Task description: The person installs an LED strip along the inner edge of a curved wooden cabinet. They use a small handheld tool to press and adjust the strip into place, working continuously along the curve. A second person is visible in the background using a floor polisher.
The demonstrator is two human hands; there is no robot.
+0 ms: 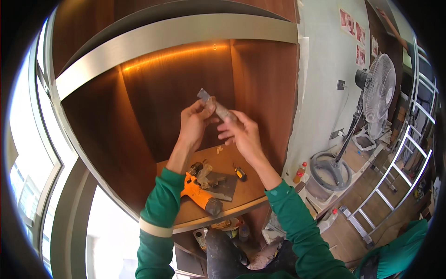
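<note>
Head view showed a brown wooden cabinet (179, 95) rising beyond the left hand (192, 123) and the right hand (245, 136), with a glowing strip of light (176, 56) above them both. A metal ladder (385, 198) leaned well off to the right of the right hand. Between that ladder and the right hand, closer to the wall, stood a floor fan (378, 88). The cabinet's bottom board (260, 188) lay below both hands. Green sleeves (297, 223) covered the forearms short of the wrists.

On the board, beneath the left wrist, lay an orange power tool (200, 195), and just to its right, below the gap between the hands, a flat grey sheet (226, 185). A bottle (299, 173) with a red cap stood past the right forearm.

Up between the hands, clear of the board, slanted a flat-ended tool (223, 112). The left thumb and fingers pinched it near its flat metal end; the right hand was at its other end, fingers partly spread and blurred, and whether they gripped could not be told.

Beneath the right hand lay a small yellow-and-black tool (239, 174), and farther back, a pale scrap (219, 149).
</note>
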